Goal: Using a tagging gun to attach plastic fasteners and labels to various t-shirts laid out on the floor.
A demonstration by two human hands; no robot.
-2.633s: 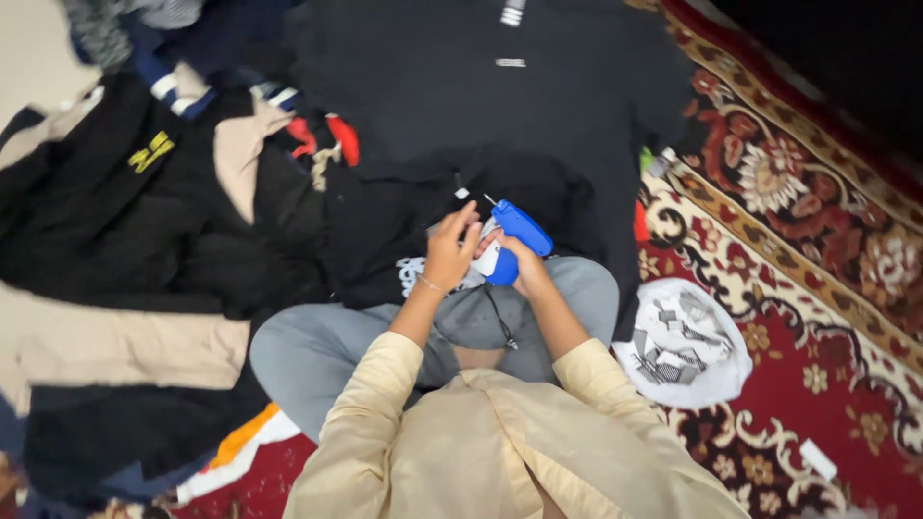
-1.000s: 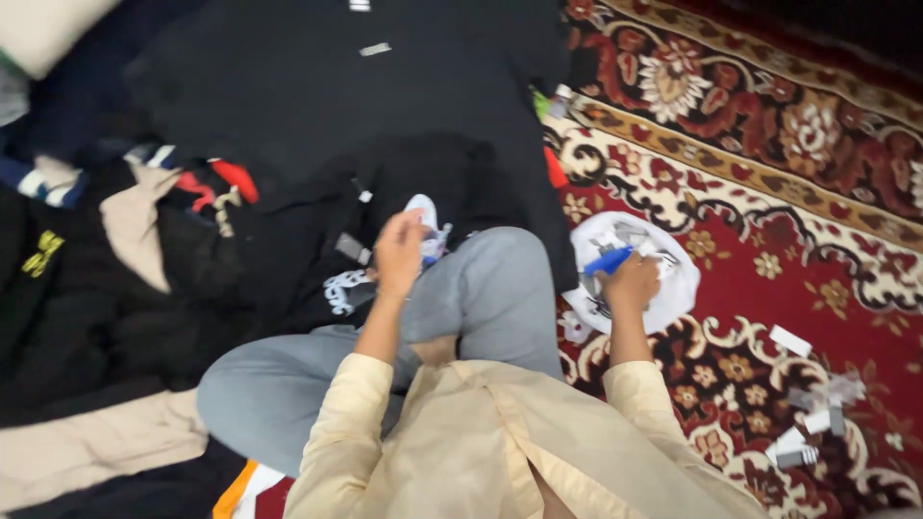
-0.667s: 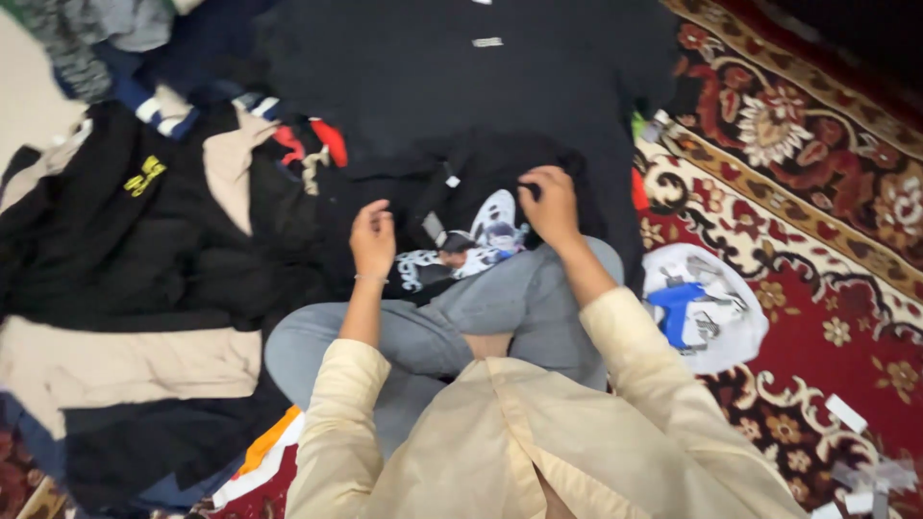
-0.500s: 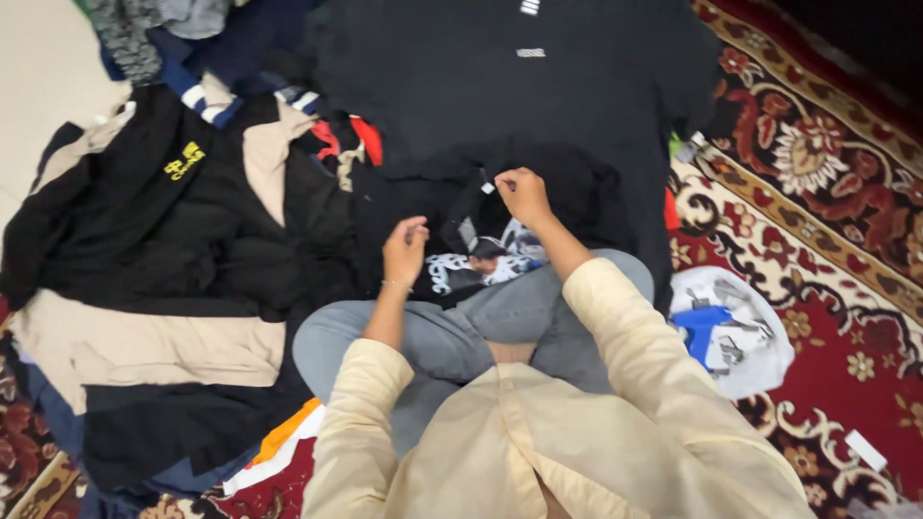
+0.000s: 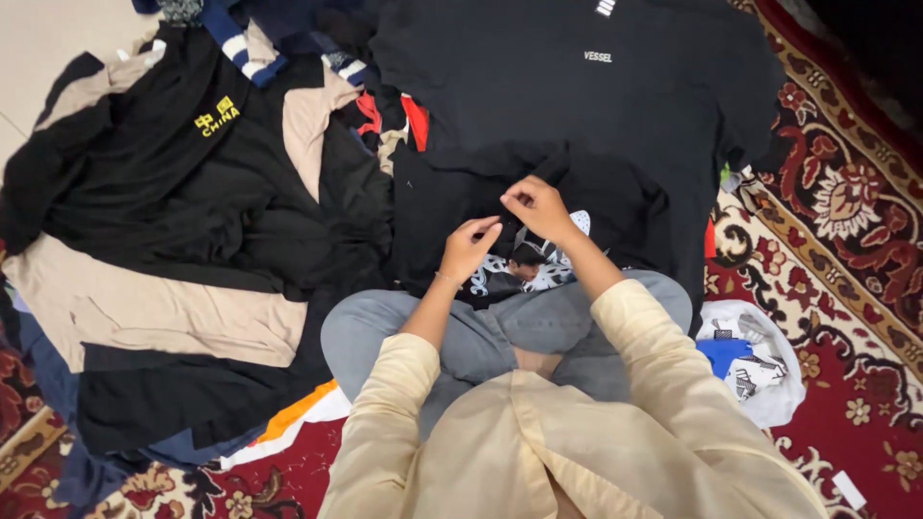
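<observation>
I sit cross-legged in grey trousers (image 5: 481, 332) and cream sleeves. A black T-shirt with a white printed picture (image 5: 452, 207) lies over my knees. My left hand (image 5: 468, 248) and my right hand (image 5: 538, 206) meet just above the print, and both pinch the black cloth with closed fingers. The blue tool (image 5: 726, 354) that I held earlier lies on a white bag (image 5: 774, 399) by my right knee.
A large black T-shirt (image 5: 577, 86) is spread flat on the floor beyond my knees. Black and beige garments (image 5: 163, 240) are heaped at the left, with striped and red cloth behind. A red patterned carpet (image 5: 846, 240) runs along the right side.
My right hand put the blue tool down on the white bag at the right and came back. Both hands now grip the black printed shirt on my lap.
</observation>
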